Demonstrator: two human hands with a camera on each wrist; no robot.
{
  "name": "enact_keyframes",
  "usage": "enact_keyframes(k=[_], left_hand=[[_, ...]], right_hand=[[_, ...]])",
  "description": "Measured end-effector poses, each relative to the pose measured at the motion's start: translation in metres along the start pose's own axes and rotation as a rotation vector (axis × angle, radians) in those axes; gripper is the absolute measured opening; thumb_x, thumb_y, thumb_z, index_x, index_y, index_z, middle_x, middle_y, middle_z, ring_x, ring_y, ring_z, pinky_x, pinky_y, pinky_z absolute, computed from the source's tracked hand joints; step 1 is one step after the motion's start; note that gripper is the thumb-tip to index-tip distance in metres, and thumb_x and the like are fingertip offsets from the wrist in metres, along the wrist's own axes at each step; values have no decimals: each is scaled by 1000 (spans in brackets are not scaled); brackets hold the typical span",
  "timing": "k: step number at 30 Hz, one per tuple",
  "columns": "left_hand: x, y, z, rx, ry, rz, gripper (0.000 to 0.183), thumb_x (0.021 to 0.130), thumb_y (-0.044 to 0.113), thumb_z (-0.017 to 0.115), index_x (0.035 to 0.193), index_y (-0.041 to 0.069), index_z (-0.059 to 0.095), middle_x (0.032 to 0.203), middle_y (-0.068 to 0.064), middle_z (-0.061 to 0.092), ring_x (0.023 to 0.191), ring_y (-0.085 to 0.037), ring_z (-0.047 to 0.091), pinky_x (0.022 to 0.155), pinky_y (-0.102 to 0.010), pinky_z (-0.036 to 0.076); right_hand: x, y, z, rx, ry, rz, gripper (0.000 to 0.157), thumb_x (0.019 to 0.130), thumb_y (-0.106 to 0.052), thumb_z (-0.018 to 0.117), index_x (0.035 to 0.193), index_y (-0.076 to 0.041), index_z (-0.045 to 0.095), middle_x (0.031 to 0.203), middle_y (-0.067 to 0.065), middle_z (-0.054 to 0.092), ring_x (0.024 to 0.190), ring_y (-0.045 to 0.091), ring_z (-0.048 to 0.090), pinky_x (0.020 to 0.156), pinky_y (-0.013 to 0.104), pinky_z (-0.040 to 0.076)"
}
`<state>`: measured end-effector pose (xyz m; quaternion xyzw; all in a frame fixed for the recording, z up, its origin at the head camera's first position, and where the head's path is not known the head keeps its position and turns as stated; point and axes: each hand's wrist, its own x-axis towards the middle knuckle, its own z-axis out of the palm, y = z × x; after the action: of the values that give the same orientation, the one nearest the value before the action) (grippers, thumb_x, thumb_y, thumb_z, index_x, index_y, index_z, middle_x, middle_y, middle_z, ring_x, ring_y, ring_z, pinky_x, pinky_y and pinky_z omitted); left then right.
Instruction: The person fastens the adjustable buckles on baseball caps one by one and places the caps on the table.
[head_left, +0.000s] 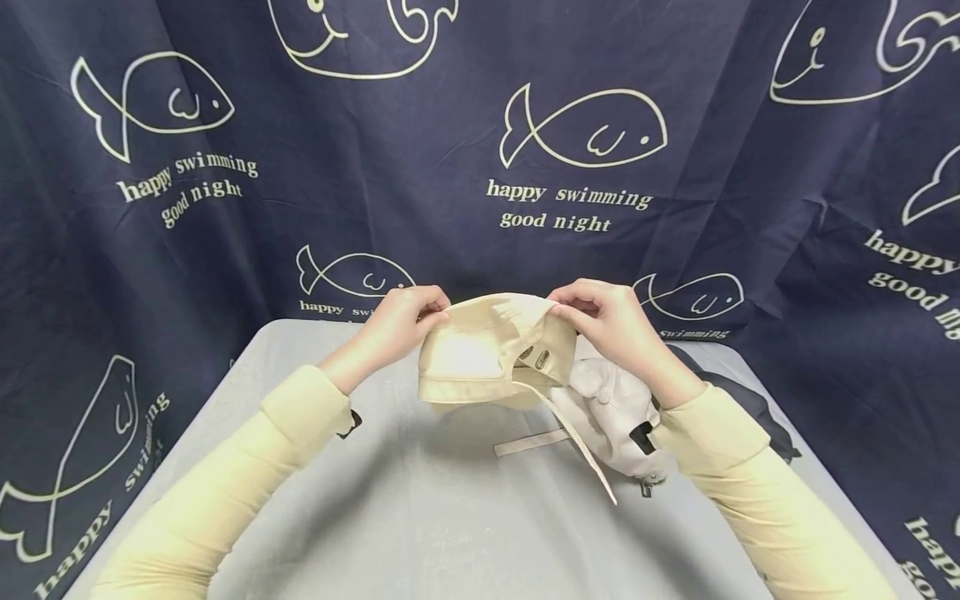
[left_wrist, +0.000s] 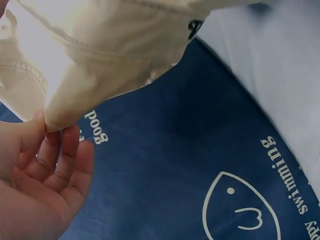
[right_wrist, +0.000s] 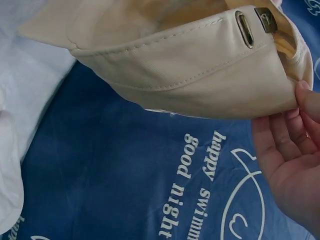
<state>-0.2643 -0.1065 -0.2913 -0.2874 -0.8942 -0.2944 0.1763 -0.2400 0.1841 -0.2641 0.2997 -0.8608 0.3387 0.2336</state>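
A cream cap (head_left: pixel 461 354) is held up above the table, its adjustable strap (head_left: pixel 581 433) hanging loose toward the front. My left hand (head_left: pixel 411 317) pinches the cap's edge on the left between thumb and fingers. On the right, my right hand (head_left: pixel 600 317) grips the opposite edge. Seen from the right wrist, the cap (right_wrist: pixel 190 75) shows a metal eyelet (right_wrist: pixel 245 30) and a small metal buckle (right_wrist: pixel 265 20) near its back opening. In the left wrist view, the left thumb and fingertips close on a folded corner of the fabric (left_wrist: pixel 75 95).
Behind and below the right hand, a pale grey cap (head_left: pixel 611 408) lies on the grey table (head_left: pixel 375 508), its strap stretched leftward. Farther right is a dark item (head_left: pixel 750 404), partly covered by the sleeve. A navy curtain (head_left: pixel 450 183) with fish prints hangs behind the table.
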Motion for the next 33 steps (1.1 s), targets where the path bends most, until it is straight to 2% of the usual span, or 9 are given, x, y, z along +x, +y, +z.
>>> enact_keyframes(k=[5,12,18,23,26,30,33], left_hand=[[-3,4,-7,-12,-18,12,4,84,12,69,83,10,66,71,1,60,63,-13,50,61,-27,42],[-10,3,-7,-49,-43,2,5,84,11,69,83,8,65,73,0,61,68,-13,54,64,-28,46],[-12,-1,-2,-94,-1,-52,5,85,12,69,87,8,67,78,-1,66,71,-13,60,67,-30,50],[-13,2,-2,-71,41,-67,4,87,13,67,90,10,67,83,-2,66,75,-14,60,69,-30,49],[-13,9,-2,-53,103,-37,5,86,10,67,91,9,67,85,-2,65,77,-14,60,70,-29,49],[-17,26,-4,-36,205,52,7,85,7,66,92,7,67,86,-3,65,78,-15,61,69,-29,49],[-21,42,-3,-31,248,130,11,83,8,67,94,7,67,88,-3,65,78,-16,61,68,-28,49]], right_hand=[[2,-6,-6,34,-17,17,7,85,-13,70,91,-11,72,84,-1,70,69,1,61,63,13,47],[1,-10,-4,115,-58,108,10,85,-15,70,93,-8,73,75,5,69,58,5,54,55,15,43],[4,-10,2,126,-36,168,13,85,-20,70,91,-9,73,73,6,68,55,5,50,50,16,39],[7,-10,6,149,-32,216,16,86,-22,70,91,-8,73,76,7,69,57,4,51,52,16,40],[8,-9,7,162,-33,239,18,85,-25,70,91,-8,74,76,7,70,59,4,53,52,17,42],[9,-7,8,166,-29,255,18,85,-28,71,91,-11,73,73,3,69,58,7,54,51,20,43],[10,-8,8,172,-27,260,18,85,-29,71,91,-12,73,71,0,68,57,8,55,50,22,45]])
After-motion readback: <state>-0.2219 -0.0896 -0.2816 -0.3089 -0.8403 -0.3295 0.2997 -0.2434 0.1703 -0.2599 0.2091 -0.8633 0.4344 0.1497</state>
